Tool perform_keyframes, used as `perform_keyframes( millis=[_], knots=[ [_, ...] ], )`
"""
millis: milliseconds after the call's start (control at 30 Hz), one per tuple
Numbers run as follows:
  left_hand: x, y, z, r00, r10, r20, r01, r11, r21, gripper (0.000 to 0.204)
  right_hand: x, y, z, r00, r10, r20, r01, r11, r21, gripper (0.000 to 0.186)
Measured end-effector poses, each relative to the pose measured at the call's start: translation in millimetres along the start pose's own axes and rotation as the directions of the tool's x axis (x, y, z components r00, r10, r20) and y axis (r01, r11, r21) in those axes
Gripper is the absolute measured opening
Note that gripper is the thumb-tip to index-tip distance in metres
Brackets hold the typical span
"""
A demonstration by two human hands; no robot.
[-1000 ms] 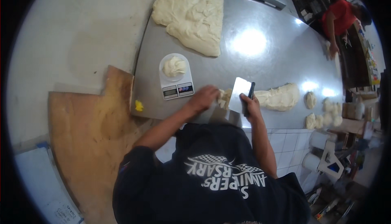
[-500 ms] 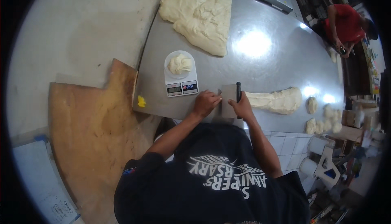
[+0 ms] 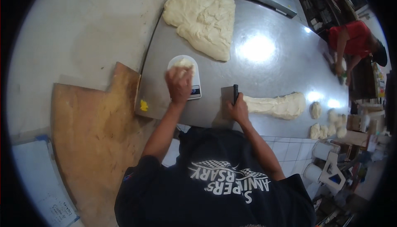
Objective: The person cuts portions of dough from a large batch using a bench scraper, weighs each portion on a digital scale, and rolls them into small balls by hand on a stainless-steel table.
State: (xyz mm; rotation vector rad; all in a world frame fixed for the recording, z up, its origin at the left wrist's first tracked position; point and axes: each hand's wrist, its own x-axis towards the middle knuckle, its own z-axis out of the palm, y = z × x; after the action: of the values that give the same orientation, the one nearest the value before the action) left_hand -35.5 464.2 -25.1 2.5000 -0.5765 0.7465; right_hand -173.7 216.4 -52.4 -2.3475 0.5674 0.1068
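My left hand [image 3: 179, 84] is over the white kitchen scale [image 3: 196, 76], its bent fingers blurred and covering part of a dough piece [image 3: 184, 63] on the round pan. Whether the fingers grip the dough cannot be made out. My right hand [image 3: 238, 110] is closed around the black handle of a dough scraper [image 3: 227, 95], whose flat metal blade points left on the steel table. Just right of that hand lies a long strip of dough [image 3: 285, 106]. A large mound of dough [image 3: 202, 18] rests at the table's far left.
Several small dough pieces [image 3: 326, 130] sit at the right end of the steel table [image 3: 285, 61], with a single dough ball [image 3: 315, 110] close by. A yellow scrap [image 3: 143, 105] lies near the left corner. A person in a red shirt [image 3: 351, 37] works beyond the right end.
My left hand has moved from beside the scraper leftward and away from me onto the scale. The right hand still holds the scraper, shifted slightly left. The co-worker has bent lower.
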Motion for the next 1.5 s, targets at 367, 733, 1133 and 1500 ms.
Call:
perform_keyframes(
  millis=[367, 733, 1133, 1500],
  knots=[
    [-68.9, 76.4, 48.3, 0.881, 0.337, 0.331, -0.191, 0.895, -0.403, 0.036, -3.1, 3.9, -58.4, 0.941, 0.204, 0.272, -0.339, 0.621, 0.707, 0.046],
    [-76.5, 85.5, 57.6, 0.919, 0.288, 0.271, -0.115, 0.851, -0.512, 0.019, -15.2, 4.8, -50.3, 0.973, 0.144, 0.179, -0.207, 0.889, 0.408, 0.040],
    [-81.9, 79.6, 43.3, 0.942, 0.123, 0.314, 0.019, 0.911, -0.412, 0.008, -11.1, 1.7, 5.7, 0.999, -0.043, 0.001, 0.043, 0.999, -0.029, 0.045],
    [9.3, -17.5, -7.3, 0.999, -0.043, -0.007, 0.043, 0.998, 0.038, 0.030, -3.3, 9.0, 1.7, 0.998, -0.008, 0.057, 0.002, 0.994, 0.110, 0.048]
  ],
)
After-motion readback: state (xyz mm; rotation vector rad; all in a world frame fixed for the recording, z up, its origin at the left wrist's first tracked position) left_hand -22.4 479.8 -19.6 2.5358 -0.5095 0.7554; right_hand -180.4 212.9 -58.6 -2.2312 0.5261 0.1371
